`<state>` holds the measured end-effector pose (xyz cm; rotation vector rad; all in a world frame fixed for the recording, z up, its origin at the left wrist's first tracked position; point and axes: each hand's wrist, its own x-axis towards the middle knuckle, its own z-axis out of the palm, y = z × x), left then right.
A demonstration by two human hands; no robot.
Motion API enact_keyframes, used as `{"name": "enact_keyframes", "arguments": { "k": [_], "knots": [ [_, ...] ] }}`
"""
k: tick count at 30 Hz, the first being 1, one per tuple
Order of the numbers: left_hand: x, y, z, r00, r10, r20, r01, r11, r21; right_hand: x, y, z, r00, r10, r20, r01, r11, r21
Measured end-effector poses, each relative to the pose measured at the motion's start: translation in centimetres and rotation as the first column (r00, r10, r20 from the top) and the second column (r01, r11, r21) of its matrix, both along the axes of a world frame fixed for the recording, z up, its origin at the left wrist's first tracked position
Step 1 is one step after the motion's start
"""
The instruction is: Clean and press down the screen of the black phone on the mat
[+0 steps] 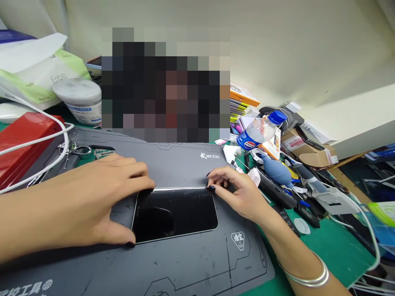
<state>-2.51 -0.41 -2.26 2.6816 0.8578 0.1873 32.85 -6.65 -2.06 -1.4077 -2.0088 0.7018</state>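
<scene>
A smartphone with a dark glossy screen lies face up on a grey work mat. Its glass shows specks and a reflection. My left hand spans the phone's left end, thumb at the near corner and fingers at the far edge, closed around it. At the far right corner, my right hand has its thumb and index finger pinched together on the phone's edge, the other fingers curled. Whether anything thin sits between those fingertips is too small to tell.
Left stand a red box, a white tub, scissors and a white cable. Right are a Pepsi bottle, a blue air blower, cardboard boxes and scattered tools. A pixelated patch hides the back.
</scene>
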Motion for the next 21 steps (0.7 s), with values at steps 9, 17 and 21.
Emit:
{"name": "enact_keyframes", "arguments": {
  "k": [9, 17, 21],
  "knots": [
    [0.05, -0.12, 0.06, 1.000, -0.002, 0.009, 0.002, 1.000, -0.002, -0.16, -0.38, -0.36, 0.999, -0.021, 0.042, 0.020, 0.999, 0.042],
    [0.02, 0.00, 0.10, 1.000, -0.011, -0.007, 0.011, 1.000, 0.000, -0.25, -0.37, -0.24, 0.999, -0.021, 0.029, 0.020, 0.999, 0.047],
    [-0.02, -0.10, 0.04, 1.000, -0.010, 0.002, 0.010, 1.000, 0.004, -0.22, -0.43, -0.29, 1.000, -0.030, -0.005, 0.030, 0.999, 0.026]
  ]
}}
